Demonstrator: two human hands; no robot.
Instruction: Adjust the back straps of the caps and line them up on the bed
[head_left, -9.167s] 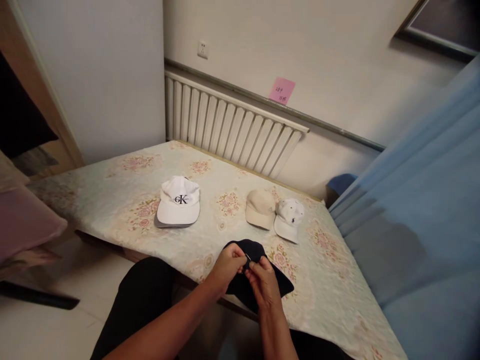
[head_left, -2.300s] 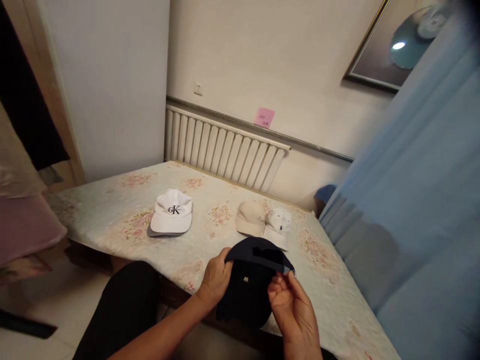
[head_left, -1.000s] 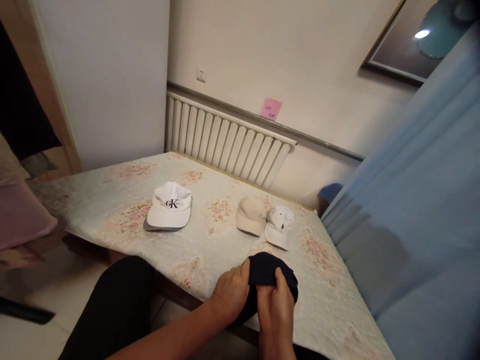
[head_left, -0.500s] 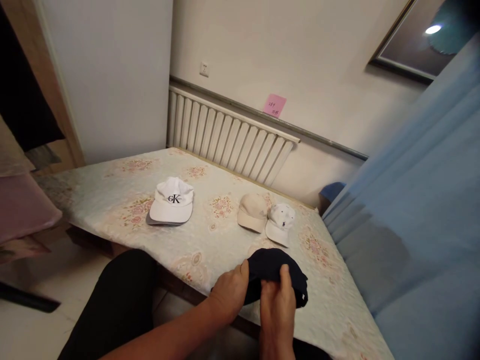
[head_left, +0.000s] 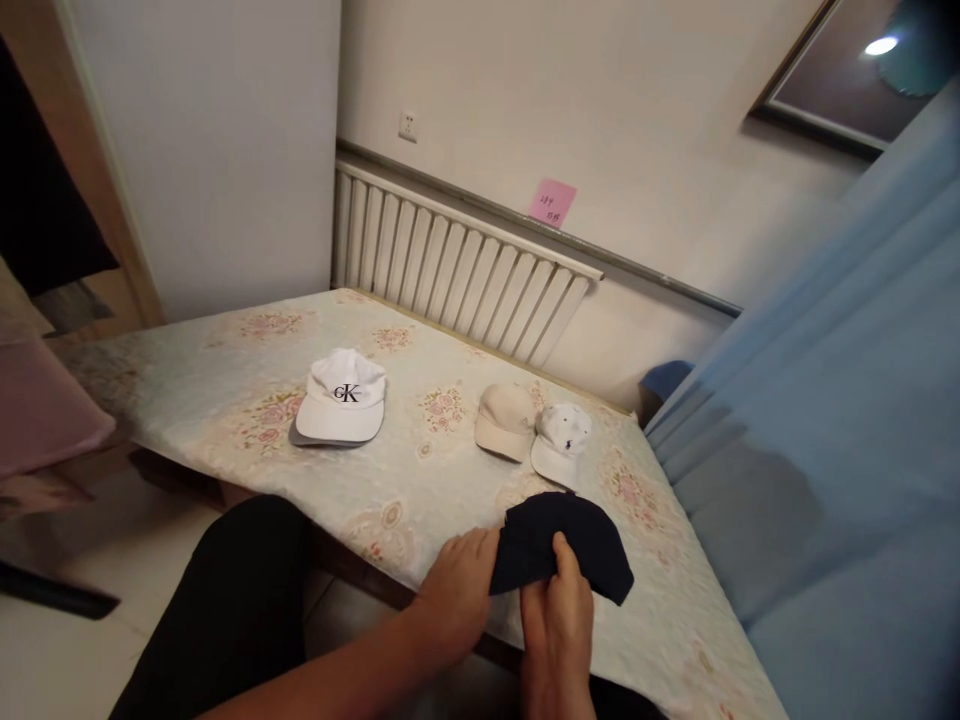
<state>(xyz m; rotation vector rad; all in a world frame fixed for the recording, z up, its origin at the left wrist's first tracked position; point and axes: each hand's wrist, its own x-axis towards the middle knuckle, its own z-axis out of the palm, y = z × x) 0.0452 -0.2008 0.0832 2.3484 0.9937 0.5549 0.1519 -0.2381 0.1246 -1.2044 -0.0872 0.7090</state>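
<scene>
Probably handles light, soft and unslippery; best gripped by edges of dark cap [head_left: 589,535], clamped by left hand [head_left: 461,590] at nine o'clock, right hand [head_left: 566,610] at six.

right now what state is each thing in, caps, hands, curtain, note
Navy cap, held in both hands
Left hand, closed on the cap's edge
Right hand, gripping, thumb on the cap's outside
White CK cap, resting crown up, brim toward the camera
Beige cap, crown up
White pony-logo cap, crown up beside the beige one
Blue curtain, hanging
Pink note, against the wall
</scene>
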